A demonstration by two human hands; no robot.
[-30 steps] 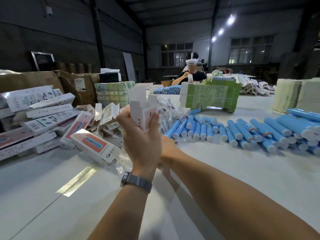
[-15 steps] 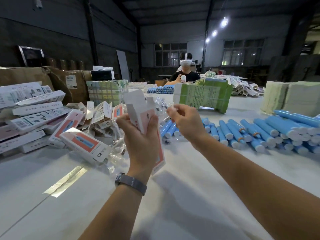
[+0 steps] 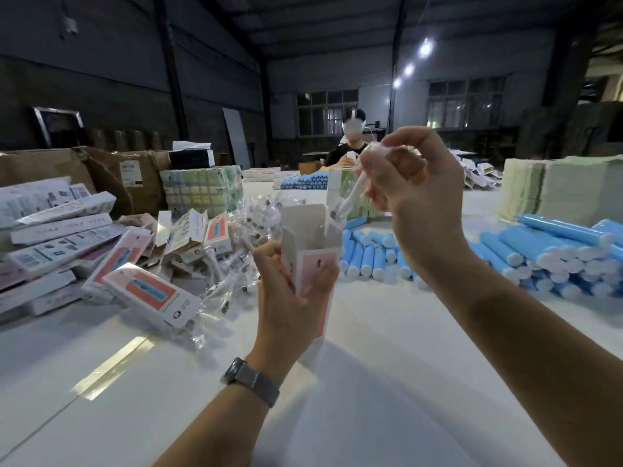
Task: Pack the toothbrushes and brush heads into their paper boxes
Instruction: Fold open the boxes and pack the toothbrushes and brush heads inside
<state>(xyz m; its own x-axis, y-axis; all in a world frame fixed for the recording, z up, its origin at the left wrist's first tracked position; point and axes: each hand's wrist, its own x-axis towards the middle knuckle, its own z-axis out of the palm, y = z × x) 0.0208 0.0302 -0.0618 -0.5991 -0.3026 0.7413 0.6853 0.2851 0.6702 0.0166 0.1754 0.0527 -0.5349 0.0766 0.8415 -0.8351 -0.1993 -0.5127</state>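
While the left hand (image 3: pixel 290 291) grips one upright paper box (image 3: pixel 312 254) with its top flaps open, the right hand (image 3: pixel 409 190) pinches one brush head (image 3: pixel 350 193) in clear wrap right above it — the lower tip is just at the box mouth, maybe barely inside, hard to say. One box in hand, one brush head in hand. Left of that there's a heap of wrapped brush heads (image 3: pixel 249 227) and a pile of packed boxes (image 3: pixel 67 237), way too many to count, and blue toothbrush handles (image 3: pixel 556 251) lie in rows on the right of the white table (image 3: pixel 387 382). One other person (image 3: pixel 347 146) sits at the far end. Half a second back the right hand was lower, over by the blue handles; now it's raised over the box — same grip on the left.
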